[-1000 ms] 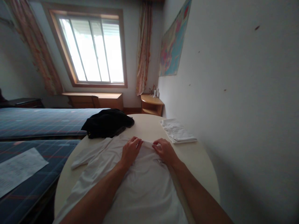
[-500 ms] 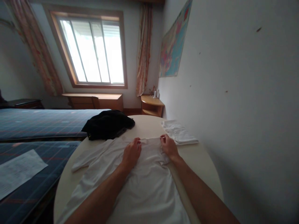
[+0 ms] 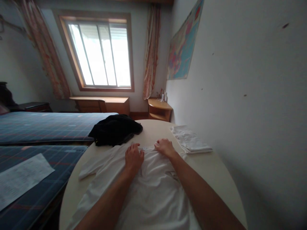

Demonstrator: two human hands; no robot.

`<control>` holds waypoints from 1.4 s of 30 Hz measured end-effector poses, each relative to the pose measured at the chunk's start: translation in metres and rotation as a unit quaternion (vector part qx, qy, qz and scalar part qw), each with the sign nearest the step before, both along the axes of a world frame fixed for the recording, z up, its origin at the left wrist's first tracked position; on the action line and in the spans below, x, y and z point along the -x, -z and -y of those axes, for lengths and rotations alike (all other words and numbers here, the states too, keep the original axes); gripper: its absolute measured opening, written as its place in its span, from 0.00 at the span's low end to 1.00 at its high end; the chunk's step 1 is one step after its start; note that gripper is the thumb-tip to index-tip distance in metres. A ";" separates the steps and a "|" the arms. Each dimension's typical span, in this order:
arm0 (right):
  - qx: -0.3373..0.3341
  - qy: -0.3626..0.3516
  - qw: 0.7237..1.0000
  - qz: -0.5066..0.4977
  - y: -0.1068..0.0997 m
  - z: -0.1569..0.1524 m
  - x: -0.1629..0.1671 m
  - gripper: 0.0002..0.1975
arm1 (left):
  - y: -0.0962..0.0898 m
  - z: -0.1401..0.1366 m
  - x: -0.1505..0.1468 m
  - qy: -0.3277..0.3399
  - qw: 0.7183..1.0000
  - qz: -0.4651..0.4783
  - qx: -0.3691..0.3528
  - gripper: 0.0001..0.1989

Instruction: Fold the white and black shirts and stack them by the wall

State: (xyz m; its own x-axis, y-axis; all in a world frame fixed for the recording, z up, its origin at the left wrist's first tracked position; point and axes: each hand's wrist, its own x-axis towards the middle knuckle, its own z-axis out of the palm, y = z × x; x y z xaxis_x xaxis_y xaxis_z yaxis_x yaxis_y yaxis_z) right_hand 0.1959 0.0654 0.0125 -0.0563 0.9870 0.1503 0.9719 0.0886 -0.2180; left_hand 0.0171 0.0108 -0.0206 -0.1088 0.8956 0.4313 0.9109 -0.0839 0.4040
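White shirt [image 3: 155,188], one, laid out across the near and middle part of a round cream table [image 3: 225,191]; sleeve extended to the left, surface creased, far edge bunched between the hands. Left hand [image 3: 134,156]: rested on the shirt near its far edge, fingers bent and slightly parted; whether cloth is gripped cannot be told. Right hand [image 3: 164,147]: set at the far edge, to the right of the other, the cloth pinched at the fingertips. Black cloth item [image 3: 115,129], heaped at the table's far left. White folded cloth [image 3: 192,140], laid flat at the far right, beside the wall [image 3: 251,134]. To the left, two plaid mattresses, near [image 3: 66,164] and far [image 3: 59,124]; a printed sheet [image 3: 26,175] is laid on the near one. Beyond: wooden desk [image 3: 117,103], placed beneath a wood-framed window [image 3: 103,57]; corner shelf [image 3: 159,103], topped with small white containers [image 3: 163,96]. Coloured map [image 3: 184,48], mounted on the right wall.
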 end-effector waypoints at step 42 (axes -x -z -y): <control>-0.138 0.070 0.974 -0.163 -0.004 0.067 -0.087 0.18 | 0.008 0.027 -0.016 0.286 0.949 -0.108 0.083 0.31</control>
State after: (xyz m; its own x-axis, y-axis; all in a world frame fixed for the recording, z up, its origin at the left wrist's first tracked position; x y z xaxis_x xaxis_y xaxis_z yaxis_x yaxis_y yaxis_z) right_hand 0.2833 -0.0013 0.0165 0.1720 0.9008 0.3988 0.8613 0.0589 -0.5046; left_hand 0.0327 -0.0164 -0.0287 0.4900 0.8394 0.2351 0.7992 -0.5403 0.2634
